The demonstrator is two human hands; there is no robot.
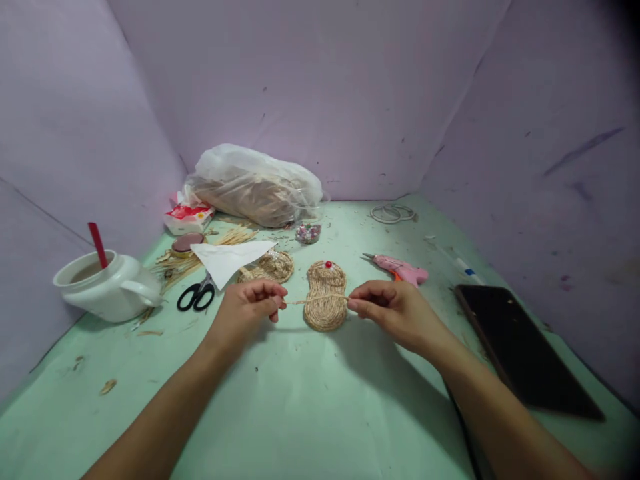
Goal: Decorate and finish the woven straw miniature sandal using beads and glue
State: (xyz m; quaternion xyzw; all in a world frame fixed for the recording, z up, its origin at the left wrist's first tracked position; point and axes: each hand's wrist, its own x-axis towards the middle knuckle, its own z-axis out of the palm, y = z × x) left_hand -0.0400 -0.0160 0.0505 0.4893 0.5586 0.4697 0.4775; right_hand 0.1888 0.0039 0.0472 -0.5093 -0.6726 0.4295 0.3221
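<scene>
1. Clock centred on the woven piece (325,317), 12 toward the back wall. It lies mid-worktop (300,400), between the hands, red bead (329,265) at its 12 o'clock end.
2. Left hand (255,300), 9 o'clock: grip pinched on one end of a straw strand (297,302). Right hand (387,307), 3 o'clock: grip pinched on the other. Strand spans the woven piece; cannot tell whether it touches.
3. 10 o'clock, just beyond the left hand: second woven piece (280,265), partly covered by white paper (225,260). Paper also hides the blades of the scissors (204,297), handles toward 9.
4. 9 o'clock, farther out: white pot (115,293), red stick (97,245) standing in it.
5. 10 to 11: loose straw (235,235), round tin (188,242), red-and-white box (189,217); behind, a bulky plastic bag (255,190).
6. Near 12: bead container (308,233). 1 o'clock: rings (393,213).
7. 2 o'clock: pink glue gun (403,269), close behind the right hand, which overlaps its lower part.
8. 4 o'clock: dark tablet-like device (525,353), beside the right forearm.
</scene>
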